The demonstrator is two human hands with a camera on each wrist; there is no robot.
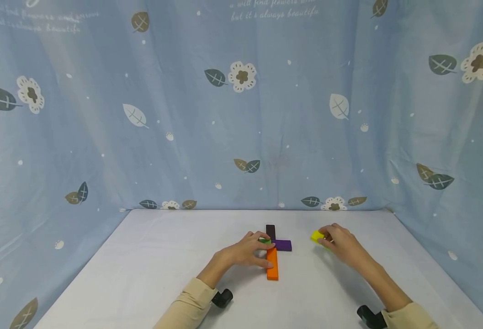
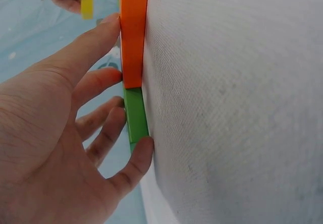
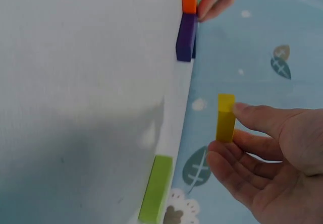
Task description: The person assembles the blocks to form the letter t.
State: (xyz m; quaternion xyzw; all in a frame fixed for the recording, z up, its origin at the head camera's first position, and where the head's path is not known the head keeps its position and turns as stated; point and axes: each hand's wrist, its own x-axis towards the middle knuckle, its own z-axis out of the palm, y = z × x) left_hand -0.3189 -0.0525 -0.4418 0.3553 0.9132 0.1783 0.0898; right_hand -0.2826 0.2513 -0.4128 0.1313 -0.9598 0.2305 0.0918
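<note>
On the white table, an orange block, a green block, a purple block and a black block form a cross. My left hand lies over its left side. Its thumb and fingers touch the orange and green blocks without wrapping round them, as the left wrist view shows. My right hand pinches a yellow block between thumb and fingers, held above the table to the right of the cross. Below it lies a light green block, mostly hidden by that hand in the head view.
Behind the table hangs a blue curtain printed with leaves and flowers, which also runs along both sides. A black wrist device is on the left forearm, another black device on the right.
</note>
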